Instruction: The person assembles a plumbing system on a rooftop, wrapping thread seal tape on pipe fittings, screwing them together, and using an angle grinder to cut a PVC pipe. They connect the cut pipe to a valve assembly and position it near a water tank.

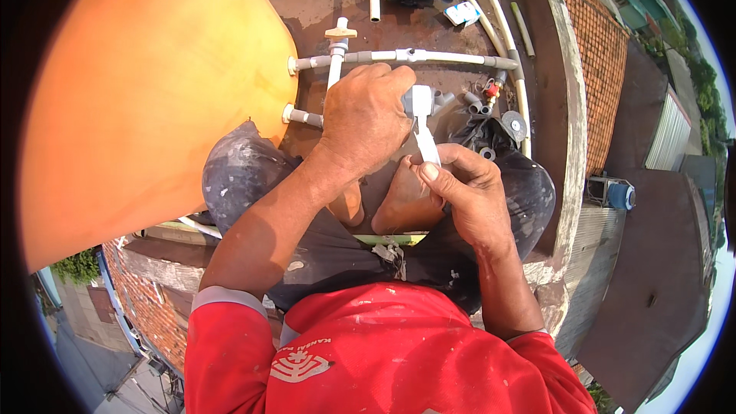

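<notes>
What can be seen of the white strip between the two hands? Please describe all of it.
The white strip is flat and narrow, and looks like thin, soft tape. Its wider upper part lies against a grey fitting held in the left hand. From there it slants down toward the right hand, whose thumb and finger pinch its lower end. Any part behind the fitting is hidden.

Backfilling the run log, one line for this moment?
left hand: gripping grey pipe fitting | right hand: pinching white tape | tape: spans fitting to right hand | nearby: orange tank, tan-handled valve
</notes>
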